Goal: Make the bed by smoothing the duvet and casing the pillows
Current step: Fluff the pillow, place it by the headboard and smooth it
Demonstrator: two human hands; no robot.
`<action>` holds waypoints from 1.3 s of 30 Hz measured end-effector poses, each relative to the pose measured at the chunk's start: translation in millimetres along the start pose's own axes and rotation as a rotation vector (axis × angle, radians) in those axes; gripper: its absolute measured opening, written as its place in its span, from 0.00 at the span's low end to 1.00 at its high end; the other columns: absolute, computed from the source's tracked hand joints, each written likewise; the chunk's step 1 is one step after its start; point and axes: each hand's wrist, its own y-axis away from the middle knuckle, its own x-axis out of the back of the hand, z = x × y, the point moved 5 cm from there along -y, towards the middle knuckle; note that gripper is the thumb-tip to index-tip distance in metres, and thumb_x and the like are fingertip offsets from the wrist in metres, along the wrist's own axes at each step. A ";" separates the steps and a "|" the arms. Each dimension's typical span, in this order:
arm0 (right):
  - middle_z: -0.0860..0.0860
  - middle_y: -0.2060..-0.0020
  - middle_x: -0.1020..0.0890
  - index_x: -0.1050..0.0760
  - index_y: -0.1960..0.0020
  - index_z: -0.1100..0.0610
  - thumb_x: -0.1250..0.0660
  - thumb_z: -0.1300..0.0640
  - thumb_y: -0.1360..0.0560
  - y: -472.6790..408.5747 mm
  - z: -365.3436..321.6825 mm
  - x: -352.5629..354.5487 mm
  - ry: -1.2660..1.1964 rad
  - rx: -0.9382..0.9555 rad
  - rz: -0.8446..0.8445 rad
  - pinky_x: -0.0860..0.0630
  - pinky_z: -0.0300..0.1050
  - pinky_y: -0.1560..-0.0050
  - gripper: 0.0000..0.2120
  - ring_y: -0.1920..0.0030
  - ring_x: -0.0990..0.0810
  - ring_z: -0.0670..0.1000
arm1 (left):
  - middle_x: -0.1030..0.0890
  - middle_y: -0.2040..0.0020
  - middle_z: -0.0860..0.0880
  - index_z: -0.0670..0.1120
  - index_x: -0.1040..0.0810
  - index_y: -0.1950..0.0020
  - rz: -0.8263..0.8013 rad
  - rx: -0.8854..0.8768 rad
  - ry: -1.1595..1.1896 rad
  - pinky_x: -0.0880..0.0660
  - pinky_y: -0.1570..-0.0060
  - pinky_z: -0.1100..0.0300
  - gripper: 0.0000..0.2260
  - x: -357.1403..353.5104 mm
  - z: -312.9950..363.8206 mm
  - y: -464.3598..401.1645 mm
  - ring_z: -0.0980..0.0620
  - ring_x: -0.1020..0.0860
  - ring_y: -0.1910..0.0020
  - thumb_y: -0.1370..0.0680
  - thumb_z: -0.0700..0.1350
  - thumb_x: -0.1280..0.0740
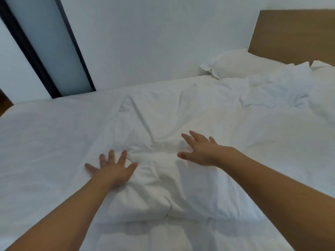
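Observation:
A white duvet [163,113] covers the bed, bunched into a thick wrinkled fold in the middle. My left hand [113,168] presses flat on the left side of that fold, fingers spread. My right hand [199,150] lies on the fold's right side with its fingers straight and spread. A white cased pillow [241,63] lies at the head of the bed against the wall. Beside it more white bedding [275,87] is crumpled; I cannot tell whether it is a pillow or a case.
A wooden headboard [293,35] stands at the far right. A white wall [154,38] runs along the bed's far side, with a dark-framed frosted panel [49,44] at the left. A bit of brown floor [4,104] shows at the left edge.

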 end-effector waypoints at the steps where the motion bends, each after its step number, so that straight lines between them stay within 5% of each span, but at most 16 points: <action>1: 0.49 0.22 0.61 0.62 0.22 0.43 0.52 0.30 0.24 -11.1 -10.2 -9.3 0.012 0.018 0.033 0.62 0.60 0.25 0.37 0.22 0.61 0.52 | 0.64 0.21 0.53 0.61 0.59 0.22 0.119 -0.047 -0.003 0.61 0.32 0.27 0.33 13.1 11.2 -4.1 0.45 0.63 0.22 0.23 0.70 0.56; 3: 0.50 0.23 0.65 0.65 0.23 0.44 0.57 0.29 0.24 -32.4 -18.4 -45.6 0.068 -0.006 -0.010 0.67 0.60 0.27 0.37 0.23 0.66 0.54 | 0.61 0.21 0.53 0.60 0.54 0.22 0.384 -0.202 -0.006 0.60 0.30 0.31 0.27 32.2 32.5 -10.2 0.48 0.62 0.22 0.20 0.63 0.53; 5: 0.51 0.23 0.65 0.65 0.23 0.44 0.57 0.28 0.25 -50.2 -12.3 -78.7 0.101 -0.063 -0.127 0.68 0.60 0.27 0.38 0.24 0.66 0.55 | 0.60 0.20 0.54 0.61 0.55 0.22 0.336 -0.262 -0.093 0.60 0.29 0.32 0.27 23.5 39.0 -25.8 0.50 0.60 0.22 0.20 0.65 0.56; 7: 0.50 0.22 0.54 0.53 0.22 0.43 0.50 0.28 0.27 -68.9 -3.9 -72.1 0.005 -0.069 -0.176 0.59 0.57 0.25 0.38 0.22 0.56 0.56 | 0.51 0.20 0.50 0.56 0.51 0.21 0.121 -0.061 -0.264 0.55 0.31 0.30 0.29 11.8 29.0 -47.1 0.46 0.51 0.22 0.21 0.63 0.56; 9: 0.50 0.30 0.32 0.32 0.30 0.46 0.41 0.35 0.26 -90.4 5.5 -28.5 -0.104 -0.028 0.033 0.39 0.52 0.29 0.28 0.29 0.34 0.56 | 0.37 0.25 0.44 0.48 0.39 0.24 0.122 0.090 -0.284 0.48 0.31 0.31 0.27 33.9 37.8 -66.3 0.40 0.38 0.27 0.22 0.55 0.49; 12: 0.51 0.51 0.21 0.24 0.44 0.53 0.37 0.49 0.25 -103.1 39.2 45.8 -0.108 -0.060 0.679 0.28 0.49 0.45 0.12 0.49 0.23 0.55 | 0.30 0.33 0.44 0.46 0.31 0.32 0.537 -0.295 -0.168 0.34 0.37 0.42 0.21 76.2 99.4 -93.4 0.39 0.29 0.37 0.25 0.47 0.44; 13: 0.51 0.53 0.21 0.24 0.46 0.53 0.37 0.50 0.25 -108.1 53.3 49.9 -0.127 -0.089 0.742 0.28 0.49 0.47 0.11 0.51 0.23 0.55 | 0.30 0.33 0.44 0.47 0.29 0.33 0.610 -0.497 -0.065 0.31 0.39 0.45 0.21 79.0 119.6 -98.3 0.39 0.29 0.37 0.25 0.47 0.45; 15: 0.52 0.47 0.23 0.27 0.41 0.53 0.39 0.49 0.24 -125.2 78.1 31.4 -0.115 -0.135 0.625 0.31 0.50 0.43 0.14 0.46 0.25 0.56 | 0.37 0.25 0.50 0.55 0.34 0.27 0.499 -0.709 0.037 0.38 0.31 0.44 0.21 67.5 143.6 -115.6 0.44 0.37 0.27 0.20 0.52 0.49; 18: 0.50 0.33 0.31 0.34 0.31 0.49 0.46 0.46 0.20 -144.8 107.0 -11.3 0.008 -0.146 0.483 0.39 0.50 0.35 0.19 0.34 0.33 0.55 | 0.57 0.20 0.58 0.63 0.56 0.22 0.266 -0.452 -0.148 0.62 0.30 0.31 0.25 37.6 122.0 -172.4 0.53 0.59 0.22 0.19 0.63 0.57; 22: 0.52 0.37 0.27 0.29 0.35 0.52 0.48 0.46 0.22 -165.9 110.0 -10.7 -0.026 -0.078 0.569 0.35 0.50 0.37 0.20 0.37 0.29 0.56 | 0.63 0.21 0.58 0.62 0.62 0.22 0.207 -0.044 -0.154 0.65 0.36 0.25 0.29 36.5 59.1 -225.7 0.52 0.64 0.22 0.22 0.67 0.62; 26: 0.53 0.45 0.22 0.24 0.40 0.55 0.47 0.46 0.25 -177.8 99.4 -8.2 -0.038 0.031 0.625 0.28 0.51 0.46 0.22 0.48 0.24 0.57 | 0.65 0.22 0.58 0.62 0.65 0.23 0.137 0.006 -0.143 0.67 0.38 0.24 0.30 36.6 58.7 -237.7 0.49 0.66 0.23 0.23 0.69 0.63; 32: 0.54 0.38 0.26 0.27 0.35 0.54 0.48 0.51 0.27 -178.1 105.6 -27.4 -0.008 -0.045 0.542 0.31 0.53 0.38 0.24 0.40 0.26 0.58 | 0.65 0.22 0.58 0.61 0.65 0.23 0.136 -0.012 -0.091 0.66 0.36 0.25 0.30 21.9 58.9 -236.0 0.50 0.66 0.23 0.22 0.68 0.62; 36: 0.59 0.36 0.29 0.27 0.36 0.60 0.43 0.55 0.26 -190.0 88.6 -7.9 -0.230 -0.180 0.498 0.33 0.53 0.35 0.20 0.38 0.29 0.62 | 0.65 0.21 0.57 0.63 0.65 0.23 0.131 0.014 -0.070 0.66 0.35 0.26 0.31 37.5 27.2 -236.0 0.49 0.65 0.23 0.24 0.71 0.61; 39: 0.62 0.37 0.28 0.27 0.37 0.64 0.44 0.54 0.25 -194.0 28.3 1.3 -0.151 -0.045 0.542 0.34 0.53 0.35 0.22 0.37 0.31 0.63 | 0.62 0.20 0.52 0.62 0.64 0.23 0.074 0.150 -0.008 0.59 0.33 0.25 0.35 47.6 -9.9 -223.1 0.41 0.58 0.22 0.26 0.73 0.58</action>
